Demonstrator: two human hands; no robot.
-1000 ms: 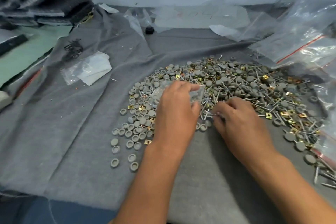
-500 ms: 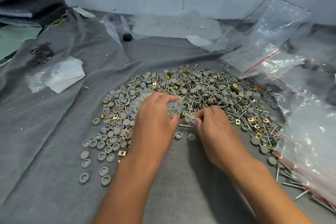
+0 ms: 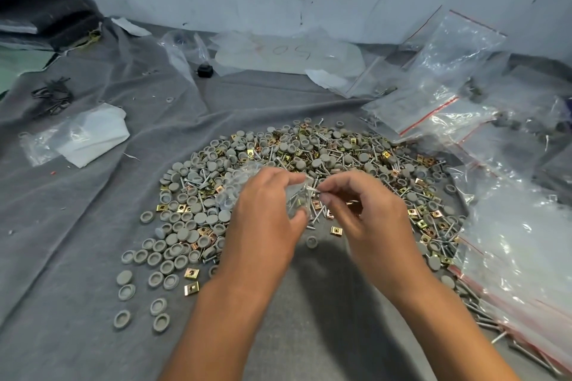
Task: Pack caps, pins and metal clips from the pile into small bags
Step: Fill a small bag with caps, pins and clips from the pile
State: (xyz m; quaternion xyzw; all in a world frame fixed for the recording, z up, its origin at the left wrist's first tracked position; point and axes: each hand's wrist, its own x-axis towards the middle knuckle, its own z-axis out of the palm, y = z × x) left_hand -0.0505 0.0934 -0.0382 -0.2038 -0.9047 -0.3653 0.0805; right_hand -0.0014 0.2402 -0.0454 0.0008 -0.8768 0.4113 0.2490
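Note:
A wide pile (image 3: 325, 161) of grey round caps, thin metal pins and brass-coloured square clips lies on a grey cloth (image 3: 77, 226). Above the pile's near edge my left hand (image 3: 266, 219) grips a small clear bag (image 3: 238, 185) that holds a few caps. My right hand (image 3: 368, 213) pinches some metal pins (image 3: 312, 190) at the bag's mouth, and the pins' lower ends are inside the bag. Loose caps (image 3: 158, 263) are scattered at the lower left of the pile.
Large clear zip bags with red strips (image 3: 448, 80) lie at the right and back right, one (image 3: 510, 272) along the right edge over more pins. A folded clear bag with white paper (image 3: 89, 133) lies at the left. A small black object (image 3: 203, 69) and black ties (image 3: 52, 96) sit further back.
Both hands have lifted off the pile. My right hand has brought pins up from the pile to the mouth of the bag held by my left hand. The camera has turned right.

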